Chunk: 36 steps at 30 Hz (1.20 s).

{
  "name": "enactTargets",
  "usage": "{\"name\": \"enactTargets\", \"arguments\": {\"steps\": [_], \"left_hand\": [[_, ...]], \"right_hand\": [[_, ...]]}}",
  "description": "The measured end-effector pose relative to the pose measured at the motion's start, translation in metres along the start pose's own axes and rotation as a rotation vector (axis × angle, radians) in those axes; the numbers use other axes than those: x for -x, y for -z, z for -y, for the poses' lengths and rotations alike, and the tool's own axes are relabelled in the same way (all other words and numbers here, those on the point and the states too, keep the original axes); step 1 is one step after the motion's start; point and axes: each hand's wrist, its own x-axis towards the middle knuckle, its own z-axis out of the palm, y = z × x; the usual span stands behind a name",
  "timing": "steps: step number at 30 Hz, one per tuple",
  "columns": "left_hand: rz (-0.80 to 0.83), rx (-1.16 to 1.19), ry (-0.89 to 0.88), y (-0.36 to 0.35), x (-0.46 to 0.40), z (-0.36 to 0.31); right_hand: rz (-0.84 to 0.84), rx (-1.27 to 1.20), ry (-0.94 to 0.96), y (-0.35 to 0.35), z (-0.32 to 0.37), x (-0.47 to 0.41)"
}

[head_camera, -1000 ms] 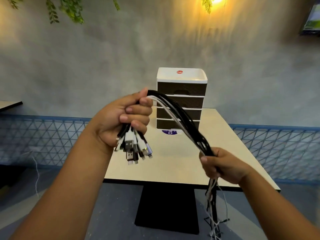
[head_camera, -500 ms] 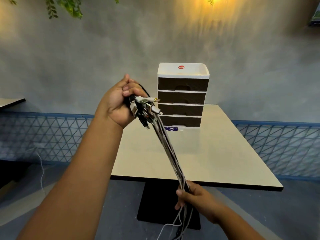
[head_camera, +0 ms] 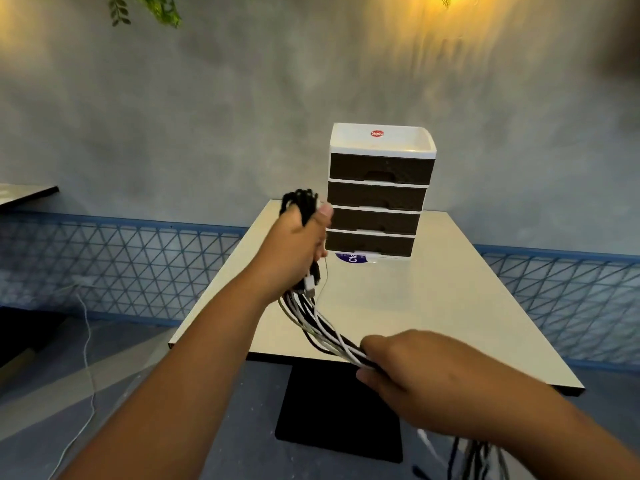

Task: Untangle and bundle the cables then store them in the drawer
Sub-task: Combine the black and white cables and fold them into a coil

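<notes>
The big cream table point(head_camera: 433, 306) stands in front of the person, and on its far end sits the little drawer box point(head_camera: 379, 188) with a white top and four dark drawers. All four drawers look closed, so nothing has gone inside yet. The cables point(head_camera: 320, 327) are not on the table; they are up in the air above its near edge, held as one black and white bunch between both hands. The left hand point(head_camera: 294, 251) has its fingers curled tight around the bunch up high, with a dark loop sticking out on top and a few plugs poking out below. The right hand point(head_camera: 412, 372) is lower and closer, fingers wrapped around the same bunch, and the loose ends hang down past that arm. The cables look gathered side by side, so the untangling seems mostly done. Folding them into a neat bundle looks only started. Opening a drawer and putting the bundle in is still left.
</notes>
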Motion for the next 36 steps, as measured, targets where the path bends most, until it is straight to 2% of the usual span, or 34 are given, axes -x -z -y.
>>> {"name": "enactTargets", "arguments": {"steps": [3,7,11,15,18,21,22,24,26,29,32,34,36], "left_hand": [[0.190,-0.113,-0.048,-0.007,0.011,-0.003],[0.456,-0.041,-0.021,-0.010,0.022,-0.007],[0.607,0.229,0.117,-0.011,0.034,-0.017],[0.751,0.429,0.190,-0.016,0.036,-0.014],[0.930,0.647,0.308,-0.020,0.034,-0.012],[1.196,0.748,0.212,-0.020,0.033,-0.012],[1.223,0.731,0.188,-0.019,0.034,-0.013],[1.179,0.661,0.185,-0.017,0.037,-0.016],[1.162,0.690,0.171,-0.015,0.039,-0.019],[1.183,0.820,0.205,-0.015,0.039,-0.022],[1.196,0.889,0.205,-0.017,0.040,-0.022],[1.184,0.883,0.185,-0.016,0.039,-0.022],[1.127,0.772,0.148,-0.013,0.034,-0.022]], "right_hand": [[-0.005,0.138,0.077,0.039,0.011,0.003],[-0.030,0.198,0.165,0.068,0.009,-0.004],[-0.064,0.081,0.173,0.091,-0.007,-0.011],[-0.216,-0.048,0.178,0.100,-0.027,-0.015],[-0.276,-0.240,0.201,0.100,-0.044,-0.019],[-0.233,-0.491,0.253,0.096,-0.057,-0.022],[-0.191,-0.586,0.261,0.094,-0.061,-0.022],[-0.104,-0.729,0.286,0.090,-0.068,-0.018],[-0.064,-0.767,0.293,0.080,-0.070,-0.014],[-0.146,-0.732,0.272,0.057,-0.069,-0.017],[-0.262,-0.835,0.223,0.044,-0.069,-0.021],[-0.306,-0.836,0.199,0.043,-0.067,-0.021],[-0.355,-0.790,0.185,0.046,-0.067,-0.020]]}}
